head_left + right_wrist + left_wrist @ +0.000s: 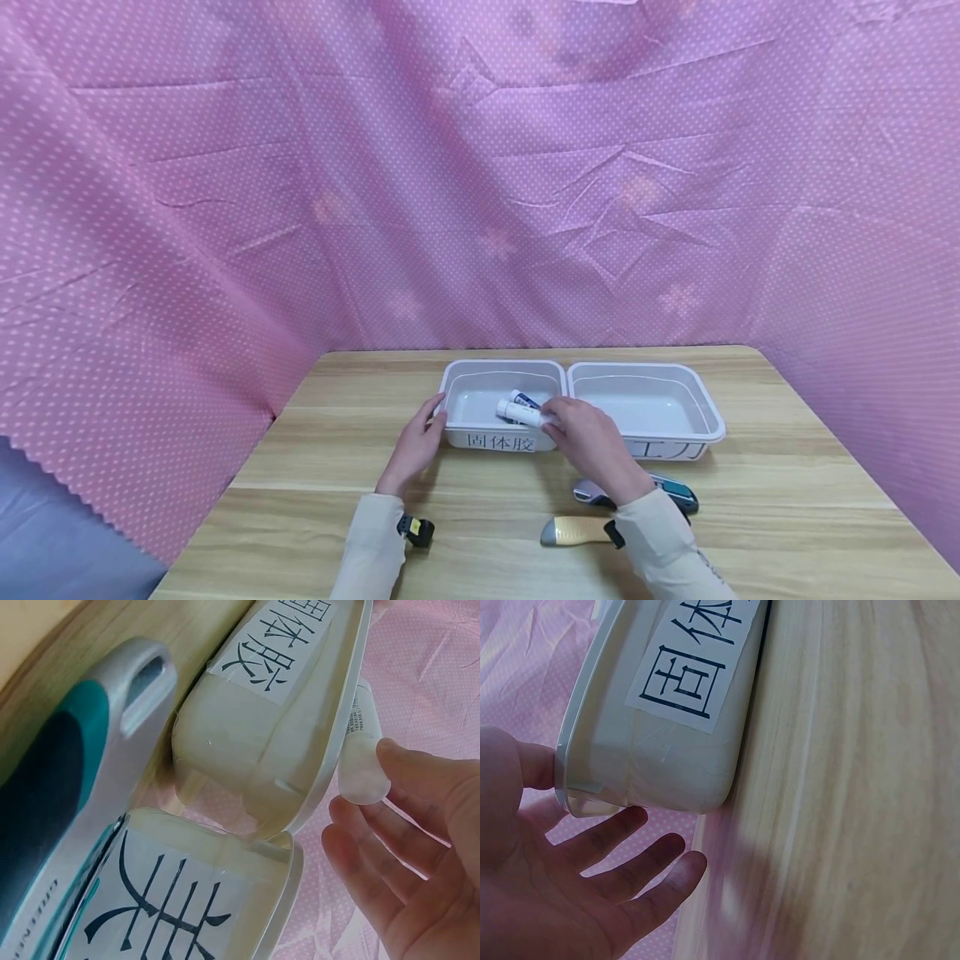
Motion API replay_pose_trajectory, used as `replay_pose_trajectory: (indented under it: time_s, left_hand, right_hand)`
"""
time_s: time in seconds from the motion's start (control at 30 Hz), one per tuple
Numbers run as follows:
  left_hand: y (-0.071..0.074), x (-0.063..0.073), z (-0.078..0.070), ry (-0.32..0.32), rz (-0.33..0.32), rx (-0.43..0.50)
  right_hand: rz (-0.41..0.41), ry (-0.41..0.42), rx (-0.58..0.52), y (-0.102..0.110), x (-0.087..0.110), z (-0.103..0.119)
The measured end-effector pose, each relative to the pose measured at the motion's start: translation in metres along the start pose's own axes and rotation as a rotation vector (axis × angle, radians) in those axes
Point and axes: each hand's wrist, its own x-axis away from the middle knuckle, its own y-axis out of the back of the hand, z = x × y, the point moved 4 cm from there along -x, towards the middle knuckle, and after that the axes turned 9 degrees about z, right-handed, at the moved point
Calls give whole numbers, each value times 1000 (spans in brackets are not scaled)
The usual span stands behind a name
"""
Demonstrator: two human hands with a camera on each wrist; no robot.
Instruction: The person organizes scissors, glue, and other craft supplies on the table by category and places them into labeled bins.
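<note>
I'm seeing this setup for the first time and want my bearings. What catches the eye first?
Two white trays sit side by side mid-table before pink dotted cloth. The right hand reaches over the left tray, fingers at a white glue stick lying in it, while the left hand touches that tray's left end. Two utility knives lie nearer, by the right sleeve.

The tabletop [787, 467] looks like smooth, pale wood with lines in it. The two trays [645, 400] are shiny white plastic with paper labels [501, 442]. The dotted pink cloth [225, 208] behind is soft and wrinkly. The knife handle [52, 795] looks like smooth grey and green plastic.
</note>
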Motion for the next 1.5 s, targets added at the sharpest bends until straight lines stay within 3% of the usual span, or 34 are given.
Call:
replay_pose_trajectory:
  time_s: [0.27, 1.2, 1.5]
  left_hand:
    - [0, 0, -1, -47, -13, 9]
    - [-1, 1, -1, -30, 4, 14]
    - [0, 1, -2, -32, 4, 2]
  right_hand:
    - [-18, 36, 14, -1, -1, -1]
    - [-33, 86, 92, -4, 1, -1]
    - [-16, 58, 88, -5, 0, -1]
